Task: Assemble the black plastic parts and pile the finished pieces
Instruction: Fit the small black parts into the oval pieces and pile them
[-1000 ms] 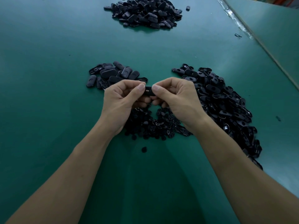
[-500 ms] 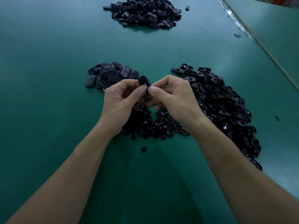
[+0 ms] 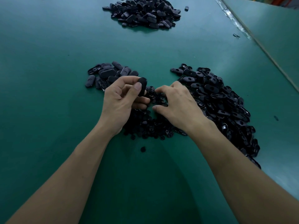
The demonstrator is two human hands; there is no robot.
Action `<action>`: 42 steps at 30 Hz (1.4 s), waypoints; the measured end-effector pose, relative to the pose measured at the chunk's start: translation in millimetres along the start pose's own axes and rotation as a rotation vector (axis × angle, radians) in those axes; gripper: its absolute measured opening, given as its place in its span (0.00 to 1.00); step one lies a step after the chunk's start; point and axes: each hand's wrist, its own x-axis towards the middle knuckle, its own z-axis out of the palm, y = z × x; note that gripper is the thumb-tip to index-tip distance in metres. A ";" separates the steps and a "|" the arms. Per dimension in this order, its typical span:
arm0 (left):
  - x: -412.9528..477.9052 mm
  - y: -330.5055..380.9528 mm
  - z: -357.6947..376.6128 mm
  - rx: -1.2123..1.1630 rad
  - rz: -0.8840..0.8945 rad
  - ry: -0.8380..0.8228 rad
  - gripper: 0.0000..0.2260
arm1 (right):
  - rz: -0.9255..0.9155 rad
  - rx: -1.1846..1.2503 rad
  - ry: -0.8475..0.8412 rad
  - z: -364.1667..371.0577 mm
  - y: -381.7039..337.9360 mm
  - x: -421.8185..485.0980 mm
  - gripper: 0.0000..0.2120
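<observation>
My left hand (image 3: 119, 101) pinches a black oval plastic piece (image 3: 142, 87) between thumb and fingers, held a little above the table. My right hand (image 3: 177, 104) is lowered with fingers spread over a heap of small black parts (image 3: 145, 126) in the middle; I cannot see anything gripped in it. Behind my left hand lies a small pile of closed oval pieces (image 3: 110, 75). To the right stretches a long pile of black oval shells with holes (image 3: 223, 101).
All of this rests on a green table mat (image 3: 48, 94). A large heap of black pieces (image 3: 144, 12) lies at the far centre. One small part (image 3: 143, 149) lies alone near my wrists. A taped seam and the table edge (image 3: 258, 44) run along the right.
The hands have parted. My right hand let go of the oval piece and dropped onto the small-parts heap. My left hand kept the piece and turned it upright.
</observation>
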 end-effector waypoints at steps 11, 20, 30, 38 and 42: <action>2.4 -1.3 -0.8 0.023 -0.010 -0.010 0.13 | -0.008 0.106 0.148 9.6 0.7 -0.3 0.08; 0.8 1.7 -1.0 -0.009 -0.028 0.000 0.09 | -0.008 0.372 0.271 6.1 0.8 0.0 0.05; 1.8 1.8 -2.3 -0.012 -0.044 0.036 0.08 | -0.065 0.325 0.171 3.6 -3.4 0.4 0.03; 1.2 0.6 -1.0 0.053 -0.031 0.028 0.08 | -0.103 0.491 0.210 -8.0 -12.5 -4.5 0.04; 1.1 1.0 -1.6 0.058 -0.029 0.016 0.09 | -0.117 0.532 0.237 -11.8 -15.6 -4.5 0.06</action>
